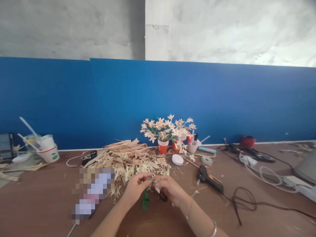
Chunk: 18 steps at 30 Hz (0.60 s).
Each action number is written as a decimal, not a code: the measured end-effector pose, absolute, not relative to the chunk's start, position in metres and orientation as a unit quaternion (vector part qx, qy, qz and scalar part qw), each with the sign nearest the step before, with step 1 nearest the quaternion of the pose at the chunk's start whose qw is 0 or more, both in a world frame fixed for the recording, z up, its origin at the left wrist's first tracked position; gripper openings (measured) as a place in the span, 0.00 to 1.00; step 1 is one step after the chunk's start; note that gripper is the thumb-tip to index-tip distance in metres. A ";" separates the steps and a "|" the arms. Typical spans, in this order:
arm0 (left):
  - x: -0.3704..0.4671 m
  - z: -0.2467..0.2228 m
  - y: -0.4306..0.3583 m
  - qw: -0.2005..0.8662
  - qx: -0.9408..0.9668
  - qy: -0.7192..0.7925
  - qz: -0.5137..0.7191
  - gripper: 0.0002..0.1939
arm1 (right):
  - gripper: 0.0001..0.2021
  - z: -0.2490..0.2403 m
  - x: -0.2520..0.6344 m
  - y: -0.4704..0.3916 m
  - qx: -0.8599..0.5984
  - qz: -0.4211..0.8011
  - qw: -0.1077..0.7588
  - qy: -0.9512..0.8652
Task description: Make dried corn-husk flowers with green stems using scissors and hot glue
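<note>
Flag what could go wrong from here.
The thin green piece at the fingertips of the left hand and right hand is slight and might slip.
The loose pale strips close by could get swept about.
Snagging the looped black cord might drag the glue gun.

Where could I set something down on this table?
Bare table shows between the red-rimmed cup and the pixelated object, and beside the right forearm, in front of the glue gun. It is crowded around the pale strips and potted flowers.
</note>
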<state>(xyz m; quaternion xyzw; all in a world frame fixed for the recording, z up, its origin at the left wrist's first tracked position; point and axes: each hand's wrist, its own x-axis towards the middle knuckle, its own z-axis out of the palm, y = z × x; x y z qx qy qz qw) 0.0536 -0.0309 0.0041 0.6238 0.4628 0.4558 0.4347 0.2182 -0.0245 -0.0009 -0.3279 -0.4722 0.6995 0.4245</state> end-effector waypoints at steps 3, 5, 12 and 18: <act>0.055 0.006 -0.033 0.416 0.651 0.451 0.448 0.08 | 0.04 0.000 0.218 -0.025 -0.315 0.715 0.401 -0.478; 0.056 0.008 -0.034 0.402 0.658 0.456 0.445 0.08 | 0.03 0.001 0.217 -0.026 -0.350 0.686 0.392 -0.504; 0.060 0.003 -0.031 0.384 0.637 0.490 0.455 0.09 | 0.12 0.003 0.210 -0.036 -0.447 0.174 0.457 -0.749; 0.061 -0.006 -0.028 0.402 0.623 0.493 0.455 0.09 | 0.05 0.001 0.210 -0.041 -0.474 0.004 0.420 -0.774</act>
